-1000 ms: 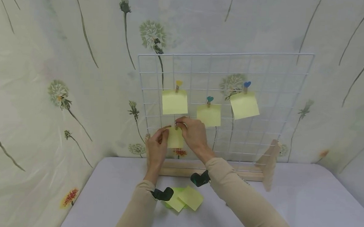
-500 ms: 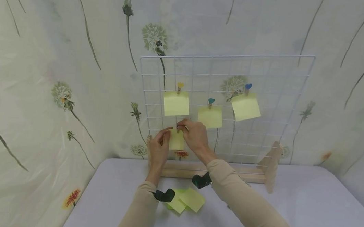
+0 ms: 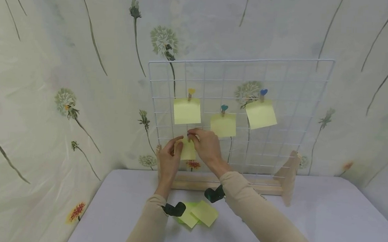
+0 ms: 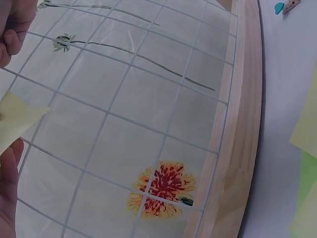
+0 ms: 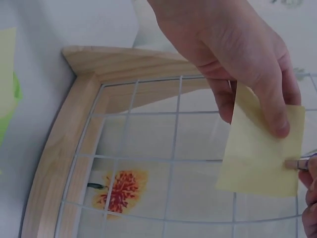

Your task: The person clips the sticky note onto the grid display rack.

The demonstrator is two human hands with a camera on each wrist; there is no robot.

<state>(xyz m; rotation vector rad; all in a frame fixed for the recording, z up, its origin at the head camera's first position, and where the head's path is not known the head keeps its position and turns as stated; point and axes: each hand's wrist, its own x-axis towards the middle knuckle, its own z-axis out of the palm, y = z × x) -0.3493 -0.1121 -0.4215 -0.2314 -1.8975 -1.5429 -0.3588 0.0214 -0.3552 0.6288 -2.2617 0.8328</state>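
Note:
A yellow sticky note point(image 3: 189, 152) is up against the white wire grid point(image 3: 241, 60), low on its left side. My left hand point(image 3: 169, 160) pinches the note's left side, the thumb in front, as the right wrist view shows with the note point(image 5: 260, 158) tilted there. From the right, my right hand point(image 3: 208, 145) pinches a small wooden clothespin point(image 5: 297, 164) at the note's upper edge. Its far end is hidden in the fingers. Only parts of both hands show at the left edge of the left wrist view.
Three more notes hang from heart-topped clothespins: yellow point(image 3: 191, 91), teal point(image 3: 224, 108) and blue point(image 3: 264, 92). A wooden base point(image 3: 194, 185) supports the grid. Loose yellow and green notes point(image 3: 205, 213) lie on the white table point(image 3: 110, 208). Another teal-heart clothespin point(image 4: 291, 6) lies there too.
My left thumb has shifted slightly on the note, and a strip of paper now shows to its left. The right hand keeps its place at the clothespin. The head view has shifted a little.

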